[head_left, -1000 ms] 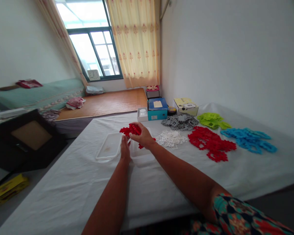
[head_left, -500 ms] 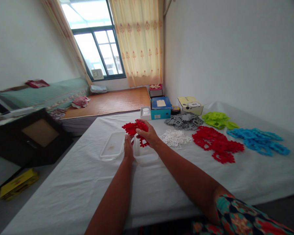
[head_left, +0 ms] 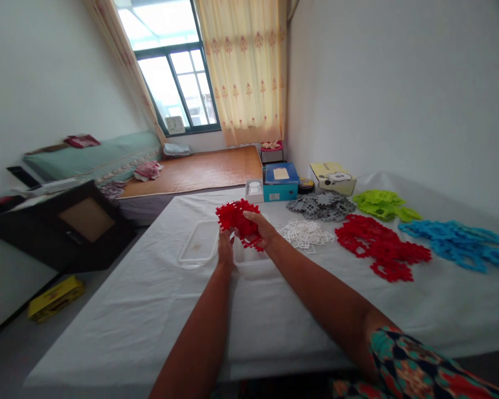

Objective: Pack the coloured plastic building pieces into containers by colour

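Observation:
Over a clear plastic container (head_left: 253,269), both hands are at a bunch of red toothed plastic building pieces (head_left: 232,214). My right hand (head_left: 263,230) is closed on them from the right, thumb on top. From the lower left, my left hand (head_left: 225,250) grips their edge, with its fingertips partly hidden behind the pieces. A clear lid (head_left: 199,244) lies flat just left of the container. White lattice pieces (head_left: 306,235) are heaped to the right of my right hand, and a larger pile of red pieces (head_left: 378,246) lies farther right.
Grey pieces (head_left: 322,206), lime green pieces (head_left: 385,205) and blue pieces (head_left: 457,241) form piles toward the wall. At the back of the cloth-covered table (head_left: 158,316) stand a blue box (head_left: 280,183), a yellow box (head_left: 332,178) and a small white box (head_left: 254,191).
The red pieces have been drawn together into a tighter, more upright bunch between my hands. The view has swung slightly left, so the surroundings sit farther right.

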Demonstrator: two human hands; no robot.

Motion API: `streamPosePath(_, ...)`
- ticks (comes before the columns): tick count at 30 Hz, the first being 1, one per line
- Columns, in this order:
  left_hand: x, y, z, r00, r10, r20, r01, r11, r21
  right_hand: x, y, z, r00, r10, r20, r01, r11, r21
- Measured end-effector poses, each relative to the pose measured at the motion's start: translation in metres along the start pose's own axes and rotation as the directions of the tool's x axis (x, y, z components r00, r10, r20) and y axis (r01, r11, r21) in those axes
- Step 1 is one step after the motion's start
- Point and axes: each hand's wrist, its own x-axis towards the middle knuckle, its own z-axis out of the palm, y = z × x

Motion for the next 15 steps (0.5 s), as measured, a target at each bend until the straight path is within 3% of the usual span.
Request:
streamPosePath(5, -0.001, 0.003, 0.001, 1.0, 0.012, -0.005, -0.012, 0.999, -0.034, -0.007, -0.031, -0.024, 0.996, -0.03, -0.085, 0.013, 0.982, -0.188)
streamPosePath(9, 0.0, 0.004, 0.001, 0.995, 0.084, -0.054, -0.081, 0.995, 0.064, -0.01, -0.031, -0.042, 0.973, -0.05, -0.227, -0.086, 0.831, -0.549)
streamPosePath(12, -0.001, 0.004, 0.0, 0.994, 0.112, 0.011, -0.113, 0.99, 0.088, -0.011, -0.021, -0.045, 0.967, -0.152, -0.204, -0.049, 0.676, -0.735)
streamPosePath(15, -0.003, 0.003, -0.002, 0.993, 0.101, 0.056, -0.106, 0.992, 0.076, -0.011, -0.017, -0.041, 0.979, -0.147, -0.143, 0.0, 0.698, -0.716)
